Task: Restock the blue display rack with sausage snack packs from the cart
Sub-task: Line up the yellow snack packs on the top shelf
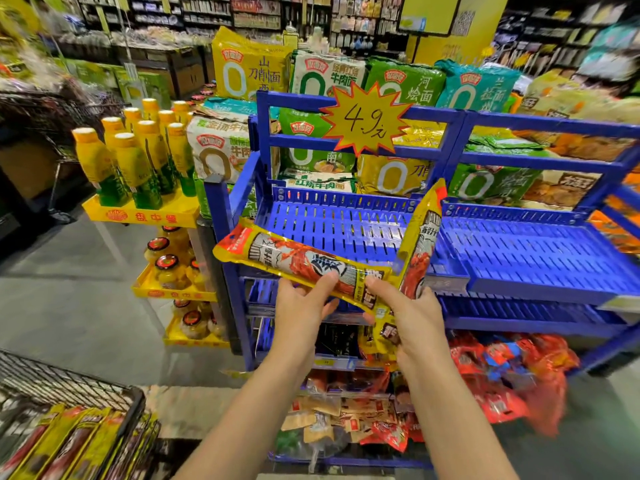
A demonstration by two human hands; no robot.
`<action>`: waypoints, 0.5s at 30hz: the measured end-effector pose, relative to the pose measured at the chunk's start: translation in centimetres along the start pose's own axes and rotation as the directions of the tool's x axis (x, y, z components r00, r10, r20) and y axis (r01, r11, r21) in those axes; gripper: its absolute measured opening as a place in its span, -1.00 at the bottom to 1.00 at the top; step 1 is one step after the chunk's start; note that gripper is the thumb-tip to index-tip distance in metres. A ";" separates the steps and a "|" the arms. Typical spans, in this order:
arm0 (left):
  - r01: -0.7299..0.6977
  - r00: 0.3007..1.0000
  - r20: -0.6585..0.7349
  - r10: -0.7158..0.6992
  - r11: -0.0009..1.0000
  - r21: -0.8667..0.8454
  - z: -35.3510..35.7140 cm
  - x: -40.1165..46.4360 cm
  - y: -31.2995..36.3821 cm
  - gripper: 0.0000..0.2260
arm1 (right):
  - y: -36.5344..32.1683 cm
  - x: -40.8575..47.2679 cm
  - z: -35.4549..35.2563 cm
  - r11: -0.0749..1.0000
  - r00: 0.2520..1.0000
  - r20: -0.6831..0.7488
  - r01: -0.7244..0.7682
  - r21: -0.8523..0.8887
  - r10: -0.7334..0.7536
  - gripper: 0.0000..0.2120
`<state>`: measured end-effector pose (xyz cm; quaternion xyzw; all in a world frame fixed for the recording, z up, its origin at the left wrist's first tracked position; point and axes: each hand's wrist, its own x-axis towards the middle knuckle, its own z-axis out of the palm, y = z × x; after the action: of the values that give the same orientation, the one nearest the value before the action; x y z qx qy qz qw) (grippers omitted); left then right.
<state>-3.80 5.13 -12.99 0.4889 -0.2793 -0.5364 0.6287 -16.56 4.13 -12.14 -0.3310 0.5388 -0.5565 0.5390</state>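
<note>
Fingers of my left hand (299,308) pinch one long pack (298,263) lying sideways, my right hand (410,318) grips another pack (420,237) standing up, both just before the empty blue shelf (346,226).

Blue rack shelf (346,226), seemingly bare

A grey concrete floor (86,306) is seen, lit from above. A yellow tiered stand (145,216) loaded with yellow-capped bottles (135,157) is set upon it. Behind the stand, noodle bags (249,67) are stacked. Farther behind it, dark store shelving (207,12) is ranged, blurred. To its far right, a yellow pillar (460,29) is seen.
</note>
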 end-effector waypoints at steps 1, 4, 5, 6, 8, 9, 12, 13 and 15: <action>-0.003 1.000 0.010 0.003 1.000 -0.024 0.2 0.0 0.0 -0.66 | -0.1 0.0 -0.3 1.000 1.000 0.013 -0.002 0.002 0.002 -0.58; 0.011 0.999 0.042 -0.009 0.999 -0.048 0.8 0.1 0.3 -0.69 | -0.2 0.1 -1.2 0.997 0.999 -0.038 0.018 -0.070 -0.021 -0.53; 0.018 0.999 0.044 -0.016 0.999 -0.047 0.9 0.3 0.5 -0.70 | -0.4 0.2 -1.5 0.993 0.997 -0.063 0.033 -0.113 -0.040 -0.52; 0.024 0.999 0.040 -0.023 0.999 -0.042 0.8 0.5 0.7 -0.70 | -0.5 0.4 -1.8 0.988 0.996 -0.071 0.047 -0.148 -0.058 -0.52; 0.028 0.999 0.030 -0.028 1.000 0.001 0.3 1.0 1.2 -0.76 | -0.9 0.7 -2.1 0.976 0.995 -0.045 0.079 -0.204 -0.090 -0.56; 0.034 0.999 0.038 -0.035 0.999 0.038 0.0 1.2 1.4 -0.81 | -1.0 0.9 -2.2 0.968 0.995 -0.025 0.088 -0.236 -0.097 -0.57; 0.063 0.995 0.066 -0.073 0.987 0.148 -1.4 2.0 2.1 -0.95 | -1.3 1.6 -1.6 0.956 0.998 0.023 0.059 -0.287 -0.054 -0.60; 0.063 0.995 0.067 -0.078 0.978 0.198 -1.9 2.6 2.4 -0.96 | -1.4 1.8 -1.2 0.960 0.999 0.041 0.042 -0.276 -0.032 -0.64; 0.048 0.995 0.063 -0.070 0.953 0.299 -2.8 3.5 3.1 -0.92 | -1.7 2.8 -0.1 0.967 0.997 0.078 0.004 -0.253 0.016 -0.74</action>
<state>0.88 2.51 -11.82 0.5661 -0.3648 -0.5245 0.5209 -17.62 1.26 -11.17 -0.4172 0.5845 -0.4680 0.5150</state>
